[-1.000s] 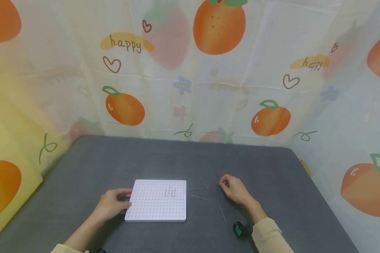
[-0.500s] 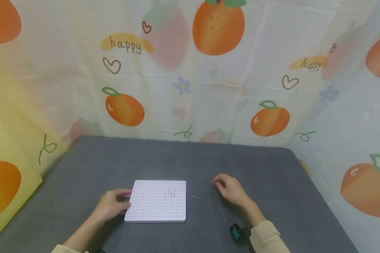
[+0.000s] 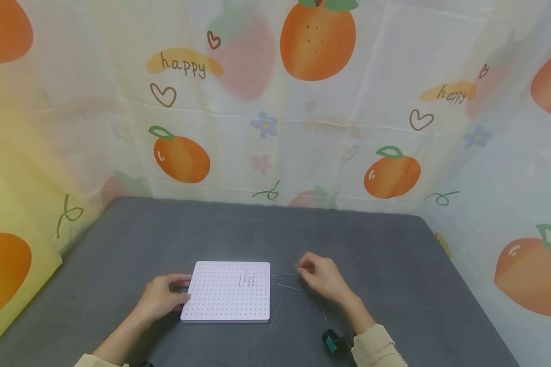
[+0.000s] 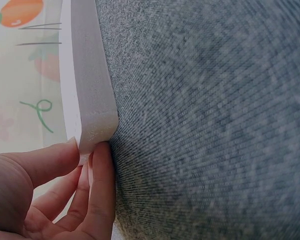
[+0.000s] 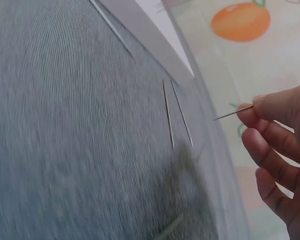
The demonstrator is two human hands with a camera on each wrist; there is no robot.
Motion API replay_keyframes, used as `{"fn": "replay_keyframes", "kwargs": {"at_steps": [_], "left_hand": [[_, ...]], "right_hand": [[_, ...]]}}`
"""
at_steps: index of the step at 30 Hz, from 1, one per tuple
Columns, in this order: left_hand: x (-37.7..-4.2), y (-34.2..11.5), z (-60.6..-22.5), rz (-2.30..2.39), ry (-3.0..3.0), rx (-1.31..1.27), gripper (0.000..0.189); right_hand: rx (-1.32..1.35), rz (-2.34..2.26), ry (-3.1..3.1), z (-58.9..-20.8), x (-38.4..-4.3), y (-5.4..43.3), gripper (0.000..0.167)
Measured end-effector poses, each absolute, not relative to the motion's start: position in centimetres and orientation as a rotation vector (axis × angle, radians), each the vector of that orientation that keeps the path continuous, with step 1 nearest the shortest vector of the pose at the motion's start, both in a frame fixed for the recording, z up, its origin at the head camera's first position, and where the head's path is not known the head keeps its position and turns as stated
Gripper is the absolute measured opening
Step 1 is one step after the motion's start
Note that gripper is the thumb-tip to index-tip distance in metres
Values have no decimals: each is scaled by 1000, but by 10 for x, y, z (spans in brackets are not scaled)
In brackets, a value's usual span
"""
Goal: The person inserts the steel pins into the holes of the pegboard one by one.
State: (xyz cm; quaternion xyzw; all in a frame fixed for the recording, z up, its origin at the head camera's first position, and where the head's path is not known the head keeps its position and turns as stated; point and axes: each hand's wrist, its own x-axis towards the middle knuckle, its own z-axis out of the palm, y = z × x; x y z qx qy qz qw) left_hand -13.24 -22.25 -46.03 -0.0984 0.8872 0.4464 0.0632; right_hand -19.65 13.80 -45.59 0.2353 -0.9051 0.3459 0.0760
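Note:
My left hand (image 3: 159, 298) grips the left edge of a white pegboard (image 3: 225, 303). In the left wrist view, the thumb lies on the board's face and a finger is against its underside by the corner. Several thin needles (image 3: 246, 278) stand upright in holes at the board's upper right. To the right of the board, my right hand (image 3: 323, 278) is held over the table. The right wrist view shows its thumb and index finger pinching a needle (image 5: 232, 113) by one end, with its other end pointing away; the other fingers are loosely curled.
Several loose needles lie on the dark grey table (image 3: 202, 229) between board and right hand, including one needle (image 3: 275, 314) by the lower right corner. Another needle (image 3: 322, 309) lies beneath the right wrist. A printed curtain (image 3: 321, 153) hangs behind the table.
My right hand has moved left toward the board, bringing its fingertips close to the loose needles. The left hand and the pegboard have stayed in place.

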Motion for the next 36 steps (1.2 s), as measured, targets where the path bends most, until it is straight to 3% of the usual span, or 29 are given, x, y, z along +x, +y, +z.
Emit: {"fn": "replay_keyframes", "kwargs": {"at_steps": [23,36], "left_hand": [[-132,-222,-459,1343,2684,-295,46],[-132,-222,-458,1329,2684,-297,46]], "right_hand": [[746,994,-2555,-458,-178,85,2],[777,988,-2501,-470,-166,61,9]]}}
